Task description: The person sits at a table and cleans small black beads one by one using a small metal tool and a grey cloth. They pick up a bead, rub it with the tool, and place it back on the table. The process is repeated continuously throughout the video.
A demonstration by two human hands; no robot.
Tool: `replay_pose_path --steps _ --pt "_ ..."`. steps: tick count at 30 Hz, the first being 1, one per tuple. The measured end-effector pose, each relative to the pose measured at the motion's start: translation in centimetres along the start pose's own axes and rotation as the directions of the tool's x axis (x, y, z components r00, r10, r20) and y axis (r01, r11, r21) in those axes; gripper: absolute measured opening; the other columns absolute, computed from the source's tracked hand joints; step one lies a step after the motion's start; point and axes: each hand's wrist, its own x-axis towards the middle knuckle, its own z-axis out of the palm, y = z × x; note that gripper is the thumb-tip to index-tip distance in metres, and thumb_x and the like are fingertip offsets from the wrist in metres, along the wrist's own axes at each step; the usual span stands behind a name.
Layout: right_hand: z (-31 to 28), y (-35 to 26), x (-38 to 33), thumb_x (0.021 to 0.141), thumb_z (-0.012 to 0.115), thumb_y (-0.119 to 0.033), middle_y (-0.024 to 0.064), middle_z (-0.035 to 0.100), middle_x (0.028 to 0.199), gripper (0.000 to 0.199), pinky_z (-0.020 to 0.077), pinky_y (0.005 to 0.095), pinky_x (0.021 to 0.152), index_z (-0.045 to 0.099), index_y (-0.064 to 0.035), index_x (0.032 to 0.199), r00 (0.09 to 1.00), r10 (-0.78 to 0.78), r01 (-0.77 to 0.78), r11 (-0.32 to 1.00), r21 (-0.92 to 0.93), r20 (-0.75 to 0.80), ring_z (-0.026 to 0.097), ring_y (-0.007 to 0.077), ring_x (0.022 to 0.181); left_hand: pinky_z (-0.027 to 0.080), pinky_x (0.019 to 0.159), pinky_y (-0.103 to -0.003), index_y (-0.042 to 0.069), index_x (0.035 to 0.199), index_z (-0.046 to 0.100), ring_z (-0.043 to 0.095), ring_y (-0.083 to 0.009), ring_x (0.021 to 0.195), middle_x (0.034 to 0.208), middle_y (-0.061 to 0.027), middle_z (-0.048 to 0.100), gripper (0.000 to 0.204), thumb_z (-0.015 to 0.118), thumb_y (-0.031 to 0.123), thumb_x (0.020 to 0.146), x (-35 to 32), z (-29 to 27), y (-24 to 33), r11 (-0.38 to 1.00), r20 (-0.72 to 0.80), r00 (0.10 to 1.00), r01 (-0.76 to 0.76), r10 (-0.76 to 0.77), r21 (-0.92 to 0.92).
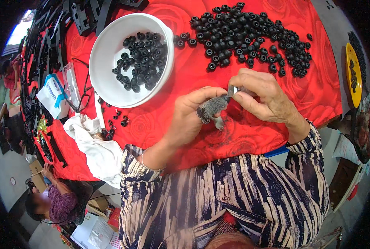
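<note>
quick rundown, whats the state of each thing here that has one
white bowl: upright, partly filled with small black parts
loose black parts: heaped on the red cloth
left hand: closed on a dark fuzzy-wrapped tool
right hand: pinching a small metal piece
white rag: crumpled at the table edge

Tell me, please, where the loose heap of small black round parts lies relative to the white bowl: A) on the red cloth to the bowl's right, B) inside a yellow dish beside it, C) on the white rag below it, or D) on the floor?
A: the heap of black parts is spread on the red cloth, to the right of the white bowl.
</note>
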Motion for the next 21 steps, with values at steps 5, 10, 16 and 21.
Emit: replay_pose_path --steps 5,10,16,21 --pt "0.2 0.5 0.0 0.082 0.058 -0.007 0.0105 0.049 0.069 0.012 0.0384 0.0345 0.051 0.058 0.0001 0.091 1.000 -0.020 0.020 1.000 -0.012 -0.007 0.051 0.0242 0.058 0.051 0.058 -0.024 -0.003 0.108 0.061 0.059 -0.0109 0.070 0.088 -0.0046 0.056 0.025 0.047 -0.005 0.087 0.0 -0.1 -0.1 1.000 -0.016 1.000 0.018 -0.018 -0.022" --pt "0.3 0.4 0.1 0.082 0.058 -0.007 0.0102 0.049 0.068 0.011 0.0381 0.0344 0.051 0.058 0.0002 0.091 1.000 -0.023 0.023 1.000 0.008 -0.013 0.050 0.0241 0.057 0.051 0.059 -0.024 -0.002 0.108 0.061 0.058 -0.0098 0.069 0.085 -0.0033 0.058 0.025 0.048 -0.005 0.086 0.0 0.0 -0.3 0.999 -0.045 0.998 0.031 -0.031 -0.016" --pt "0.3 1.2 -0.1 0.082 0.059 -0.008 0.0105 0.051 0.068 0.010 0.0389 0.0348 0.051 0.059 -0.0003 0.090 0.999 -0.041 0.040 0.999 0.021 0.008 0.052 0.0249 0.058 0.050 0.060 -0.023 -0.002 0.108 0.062 0.058 -0.0090 0.069 0.085 -0.0031 0.060 0.024 0.051 -0.002 0.087 0.0 -0.2 -0.8 1.000 -0.042 0.999 0.020 -0.020 0.001" --pt "-0.1 1.3 0.1 0.083 0.059 -0.012 0.0110 0.054 0.071 0.012 0.0411 0.0355 0.053 0.059 -0.0012 0.087 0.993 -0.052 0.046 0.997 0.059 0.102 0.056 0.0260 0.062 0.050 0.061 -0.023 -0.002 0.108 0.062 0.057 -0.0094 0.071 0.088 -0.0051 0.062 0.024 0.054 -0.001 0.086 0.3 -0.5 -1.3 1.000 -0.006 1.000 -0.015 0.015 -0.012"
